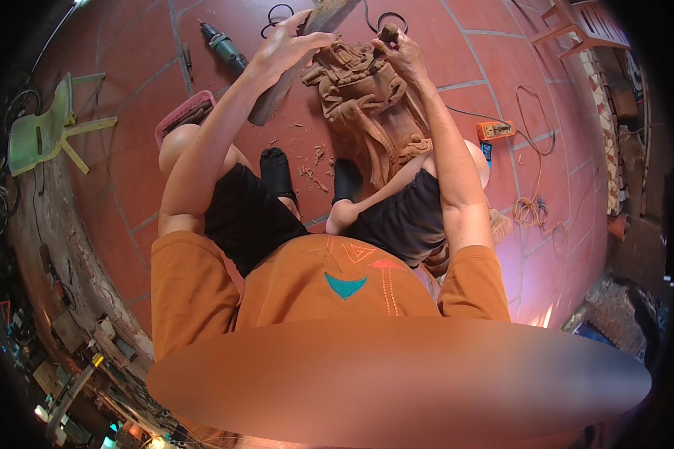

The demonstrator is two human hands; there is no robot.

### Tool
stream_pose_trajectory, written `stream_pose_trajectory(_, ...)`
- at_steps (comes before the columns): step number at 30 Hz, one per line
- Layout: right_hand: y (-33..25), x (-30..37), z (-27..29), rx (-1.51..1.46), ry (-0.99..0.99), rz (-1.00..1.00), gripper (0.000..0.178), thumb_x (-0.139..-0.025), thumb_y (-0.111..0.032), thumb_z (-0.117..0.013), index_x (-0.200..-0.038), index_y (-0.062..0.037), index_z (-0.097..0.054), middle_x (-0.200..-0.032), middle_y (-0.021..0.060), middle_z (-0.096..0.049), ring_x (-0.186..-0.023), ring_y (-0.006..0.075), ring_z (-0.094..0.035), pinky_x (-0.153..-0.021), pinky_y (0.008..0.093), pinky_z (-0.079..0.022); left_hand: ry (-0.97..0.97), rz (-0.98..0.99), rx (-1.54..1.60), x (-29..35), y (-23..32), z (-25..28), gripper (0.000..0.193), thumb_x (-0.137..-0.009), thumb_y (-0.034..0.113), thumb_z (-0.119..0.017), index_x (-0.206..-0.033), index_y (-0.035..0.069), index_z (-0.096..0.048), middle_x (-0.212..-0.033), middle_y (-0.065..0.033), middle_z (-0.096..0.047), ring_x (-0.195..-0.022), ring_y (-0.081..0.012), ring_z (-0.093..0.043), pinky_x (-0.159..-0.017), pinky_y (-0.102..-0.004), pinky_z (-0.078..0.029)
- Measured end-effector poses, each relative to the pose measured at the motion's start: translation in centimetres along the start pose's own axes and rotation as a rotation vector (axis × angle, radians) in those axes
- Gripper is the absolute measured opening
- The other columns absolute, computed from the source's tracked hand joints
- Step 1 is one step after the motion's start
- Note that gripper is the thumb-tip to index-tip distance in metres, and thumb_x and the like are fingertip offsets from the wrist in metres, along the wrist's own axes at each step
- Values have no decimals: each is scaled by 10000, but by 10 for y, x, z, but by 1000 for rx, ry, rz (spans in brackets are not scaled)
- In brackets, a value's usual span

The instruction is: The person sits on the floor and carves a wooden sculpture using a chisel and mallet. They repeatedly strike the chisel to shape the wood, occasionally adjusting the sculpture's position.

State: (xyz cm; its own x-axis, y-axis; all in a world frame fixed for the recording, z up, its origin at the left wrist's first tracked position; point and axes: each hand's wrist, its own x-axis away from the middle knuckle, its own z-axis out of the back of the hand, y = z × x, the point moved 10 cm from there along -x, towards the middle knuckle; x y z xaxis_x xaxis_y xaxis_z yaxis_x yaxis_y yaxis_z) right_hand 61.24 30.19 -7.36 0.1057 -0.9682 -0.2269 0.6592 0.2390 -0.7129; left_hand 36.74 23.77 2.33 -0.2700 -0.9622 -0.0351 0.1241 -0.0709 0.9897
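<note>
A brown wooden carving (363, 97) with deep relief lies on the floor in front of me, its near end by my right leg. My left hand (288, 45) is at the carving's far left side, thumb stretched out toward it, lying across a long wooden beam (277, 93). The fingers look apart, and I see no tool in them. At the carving's far right end, my right hand (403, 56) is closed around a short, dark brown wooden piece (389, 32). Its lower part is hidden, so I cannot tell its exact kind.
Wood shavings (314, 176) lie between my feet. A green power tool (223, 49) and a pink basket (180, 112) are on the left, near a green chair (45, 131). An orange multimeter (496, 130) and a coiled cord (530, 212) lie right; a brown chair (584, 30) stands far right.
</note>
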Motion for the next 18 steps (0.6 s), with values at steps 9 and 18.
stream_pose_trajectory(9, -7, -1, 4, -109, 5, -22, 453, -872, -460, -799, -1132, -112, -670, -936, 110, -753, -871, 261, -733, -774, 412, -565, -10, 3, 37, -4, -8, 0, 563, -934, 277, -758, -1444, 120, -576, -779, 8, -617, -598, -71, -574, -536, -236, -498)
stream_pose_trajectory(18, -9, -1, -12, -96, -59, -1, 408, -882, -410, -805, -1081, -85, -659, -942, 120, -752, -876, 278, -730, -783, 407, -561, -79, 55, -37, -2, -6, -3, 679, -935, 273, -765, -1508, 73, -461, -1108, -86, -741, -931, -113, -697, -657, -262, -541)
